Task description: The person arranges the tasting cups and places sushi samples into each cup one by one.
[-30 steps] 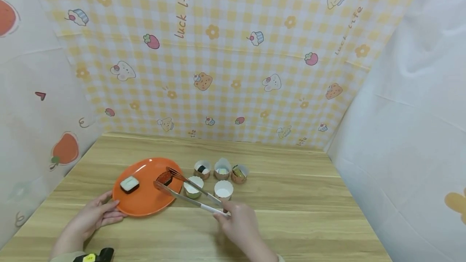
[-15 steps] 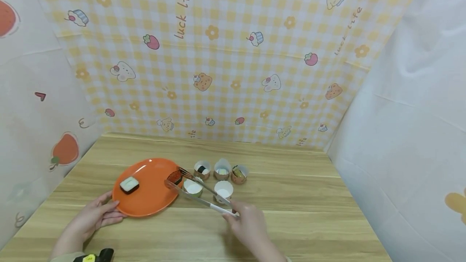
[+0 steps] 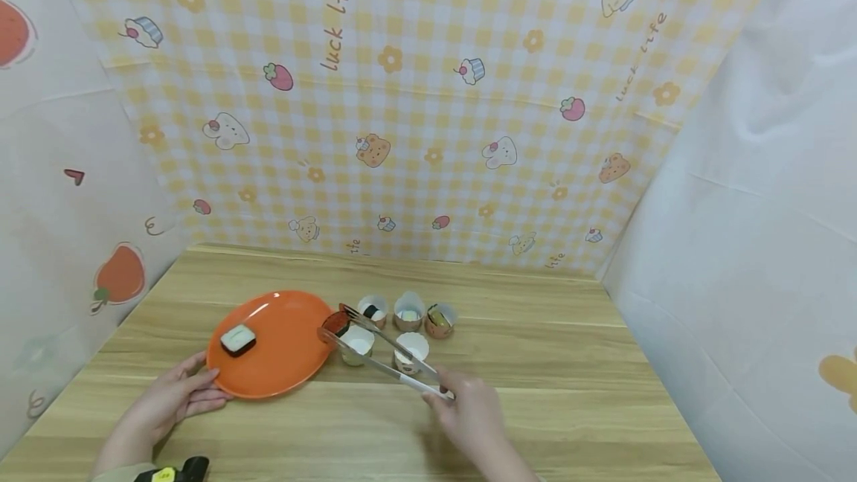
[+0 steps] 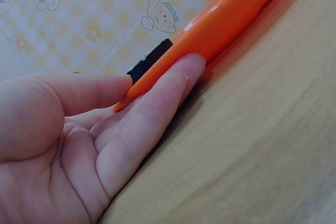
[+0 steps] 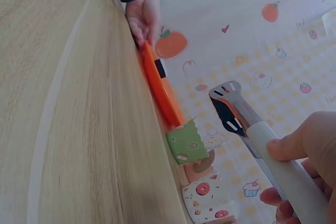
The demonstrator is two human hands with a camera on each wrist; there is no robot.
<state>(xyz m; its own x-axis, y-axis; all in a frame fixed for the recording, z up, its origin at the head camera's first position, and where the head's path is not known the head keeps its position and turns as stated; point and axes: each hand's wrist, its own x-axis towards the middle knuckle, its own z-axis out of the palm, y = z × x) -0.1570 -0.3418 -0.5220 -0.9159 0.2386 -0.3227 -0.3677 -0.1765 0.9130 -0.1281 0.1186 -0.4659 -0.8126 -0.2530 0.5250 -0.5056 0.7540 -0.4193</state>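
Note:
My left hand (image 3: 175, 393) holds the near-left rim of an orange oval plate (image 3: 284, 355), thumb on top and fingers beneath. On the plate lies a toy sushi piece (image 3: 239, 339) with a pale top and dark base. In my right hand (image 3: 472, 411) is a pair of metal tongs (image 5: 286, 169) with white handles. Between the tong ends sits a red-topped sushi piece with a dark wrap (image 5: 224, 114), raised above the plate's level in the right wrist view. From the head, this piece overlaps the plate's right rim, beside a green paper cup (image 3: 357, 357).
Right of the plate stand several paper cups. One cup (image 3: 372, 322) holds a black-banded white sushi piece, another (image 3: 408, 326) a pale piece, and a third (image 3: 440, 329) a yellow-green one. A patterned white cup (image 3: 413, 348) is at the front. Printed cloth (image 3: 428, 184) closes off the back.
The right hand and tongs have moved right, carrying the red-topped sushi piece from over the plate's right part to its rim by the green cup. The left hand and plate stayed put.

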